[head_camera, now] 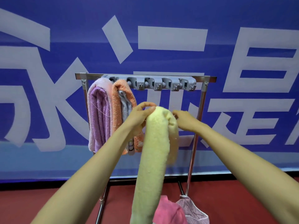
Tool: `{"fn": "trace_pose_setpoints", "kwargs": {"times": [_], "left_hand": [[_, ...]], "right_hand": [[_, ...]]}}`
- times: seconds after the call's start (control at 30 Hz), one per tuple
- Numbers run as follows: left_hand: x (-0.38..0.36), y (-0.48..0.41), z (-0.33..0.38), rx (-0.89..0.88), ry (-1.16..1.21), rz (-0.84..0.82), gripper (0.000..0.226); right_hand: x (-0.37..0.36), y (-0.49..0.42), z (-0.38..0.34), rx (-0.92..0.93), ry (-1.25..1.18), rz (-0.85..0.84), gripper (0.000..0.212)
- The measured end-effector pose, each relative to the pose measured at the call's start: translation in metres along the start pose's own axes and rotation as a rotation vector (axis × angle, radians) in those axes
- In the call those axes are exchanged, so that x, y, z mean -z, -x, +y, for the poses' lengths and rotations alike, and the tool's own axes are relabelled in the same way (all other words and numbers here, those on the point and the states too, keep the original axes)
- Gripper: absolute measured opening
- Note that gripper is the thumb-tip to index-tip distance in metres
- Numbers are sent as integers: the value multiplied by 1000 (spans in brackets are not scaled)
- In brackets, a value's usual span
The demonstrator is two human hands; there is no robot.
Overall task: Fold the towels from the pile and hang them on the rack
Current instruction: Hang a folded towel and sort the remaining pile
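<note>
Blue banner (161,13) behind: left hand (139,115) pinches yellow towel (152,151) (folded), grip of right hand (186,120) unclear; fold could slip below the fingers (145,104).

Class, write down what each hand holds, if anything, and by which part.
Both hold the yellow towel at its folded top: left hand on the fold's left side, right hand on its right.

Both bare forearms stretched forward, left hand (142,113) and right hand (186,119) raised side by side, both gripping yellow towel (153,151)

hung towels (100,113) on the rack's (205,77) left end; held towel (153,151) before it, pile (171,212) below.
</note>
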State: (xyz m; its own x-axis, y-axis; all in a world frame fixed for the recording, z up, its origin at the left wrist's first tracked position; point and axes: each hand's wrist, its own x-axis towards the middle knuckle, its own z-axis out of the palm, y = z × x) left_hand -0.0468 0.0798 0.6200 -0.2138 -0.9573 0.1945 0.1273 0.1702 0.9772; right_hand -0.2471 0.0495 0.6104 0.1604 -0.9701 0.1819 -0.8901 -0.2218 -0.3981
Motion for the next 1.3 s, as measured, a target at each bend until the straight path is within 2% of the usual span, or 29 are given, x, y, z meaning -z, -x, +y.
{"fn": "trace_pose_setpoints", "kwargs": {"times": [0.03, 0.1, 0.17, 0.2, 0.3, 0.33, 0.43, 0.57, 0.7, 0.73, 0.87, 0.97, 1.07, 1.13, 1.2, 1.27, 1.3], "left_hand": [[4, -3, 0, 21, -39, 11, 11], [10, -4, 1, 50, -92, -16, 16], [15, -2, 2, 77, -118, -46, 19], [20, 0, 3, 84, -133, -64, 22], [31, 3, 8, 101, -170, -141, 29], [34, 4, 8, 102, -169, -160, 30], [45, 8, 11, 108, -147, -192, 32], [66, 13, 16, 173, -155, -244, 35], [53, 7, 10, 189, -108, -121, 38], [47, 5, 7, 187, -85, -95, 38], [27, 0, 4, 178, -17, -85, 45], [22, 1, 3, 154, -26, -106, 57], [27, 0, 1, 137, 15, -128, 61], [33, 2, 1, 131, 39, -146, 64], [36, 5, 1, 127, 30, -158, 67], [39, 6, 1, 124, -14, -143, 69], [40, 6, 0, 125, -41, -121, 70]], "right_hand": [[-4, 5, 1, -15, -79, -19, 14], [-8, 14, -1, -37, -292, -70, 21], [-14, 21, -1, -13, -475, -141, 19], [-17, 24, -1, 33, -492, -160, 19], [-27, 24, -3, 161, -438, -150, 42], [-29, 24, -6, 187, -421, -109, 40], [-25, 18, -11, 253, -304, 70, 13], [6, 4, -4, 169, -393, 130, 14], [6, 1, -9, 7, -553, 170, 6], [0, 5, -14, -47, -565, 152, 10], [-18, 23, -32, -171, -650, -59, 48], [-23, 29, -36, -211, -732, -83, 60], [-21, 27, -39, -250, -911, -115, 71], [-17, 25, -43, -270, -1028, -192, 61], [-14, 24, -46, -273, -1121, -238, 40], [-13, 23, -48, -254, -1191, -182, 23], [-12, 21, -48, -237, -1214, -109, 21]]}}
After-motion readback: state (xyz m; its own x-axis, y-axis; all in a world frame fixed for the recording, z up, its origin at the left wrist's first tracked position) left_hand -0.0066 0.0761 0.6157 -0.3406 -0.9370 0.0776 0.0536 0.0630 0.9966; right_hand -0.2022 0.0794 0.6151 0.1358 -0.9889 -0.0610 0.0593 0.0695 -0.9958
